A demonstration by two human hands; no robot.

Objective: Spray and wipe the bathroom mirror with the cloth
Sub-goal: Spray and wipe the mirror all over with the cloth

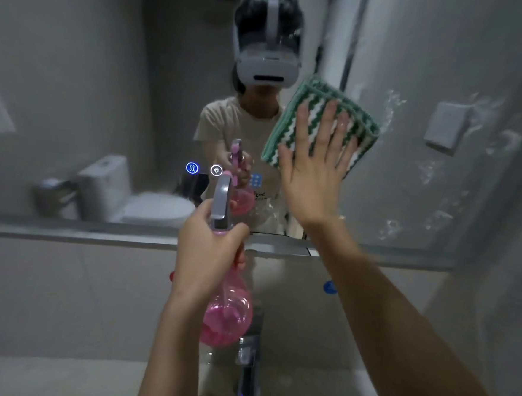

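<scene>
**Wiping the wet patch, bottle held in reserve**

Nearest to us, one faucet (249, 370) rose from the bottom edge, directly under the arms. Just above it our left hand (207, 256) curled round the neck of the single pink spray bottle (225, 313), thumb over the top beside the grey trigger head, nozzle pointing at the glass. We judged it was kept raised so that another burst could follow without a reach.

Farther out, our right hand (313, 176) lay flat with straight, spread fingers, pressing the one green-and-white striped cloth (318, 109) against the mirror (75, 92); an open palm spreads the pressure across the folded pad. The cloth sat right of centre on the glass, above the ledge that runs under the mirror.

Beyond it, to the right, droplets and streaks (441, 167) clung unwiped, so we judged wiping was under way, not finished. Two lit touch icons (204, 169) glowed left of the bottle's head. Deepest in the reflection stood one toilet (130, 195).
</scene>
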